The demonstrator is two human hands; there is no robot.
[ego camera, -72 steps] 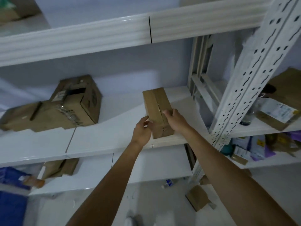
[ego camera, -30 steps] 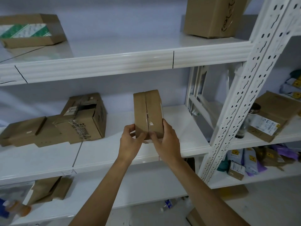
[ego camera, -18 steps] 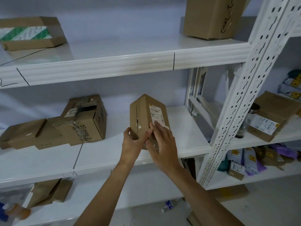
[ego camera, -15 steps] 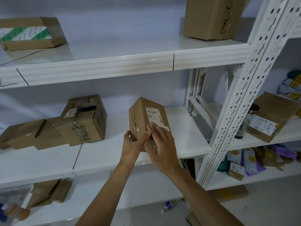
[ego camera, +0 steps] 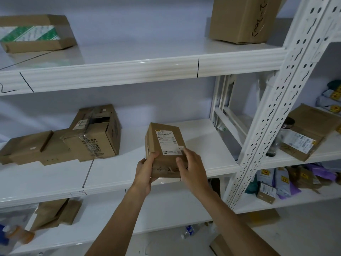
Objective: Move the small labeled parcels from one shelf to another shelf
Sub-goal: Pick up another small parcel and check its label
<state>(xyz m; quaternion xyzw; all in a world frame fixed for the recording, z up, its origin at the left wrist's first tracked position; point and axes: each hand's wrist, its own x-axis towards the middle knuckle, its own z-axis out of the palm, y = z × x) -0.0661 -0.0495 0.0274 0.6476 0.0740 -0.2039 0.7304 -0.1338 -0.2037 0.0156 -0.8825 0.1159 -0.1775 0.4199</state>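
Note:
A small brown cardboard parcel [ego camera: 164, 143] with a white printed label facing up lies over the front of the middle white shelf [ego camera: 203, 145]. My left hand [ego camera: 145, 174] grips its near left corner. My right hand [ego camera: 191, 169] holds its near right side, fingers over the label's lower edge. Whether the parcel's far end touches the shelf I cannot tell.
Torn and flattened brown boxes [ego camera: 92, 137] lie to the left on the same shelf. The upper shelf [ego camera: 140, 69] carries a flat green-striped box [ego camera: 35, 34] and a tall carton [ego camera: 241, 19]. A perforated white upright [ego camera: 273, 115] stands to the right, with more parcels [ego camera: 302, 137] beyond it.
The parcel was lifted off the shelf, turned from its taped seam side to its label side, and lowered flatter toward the shelf front. Both hands stayed on it.

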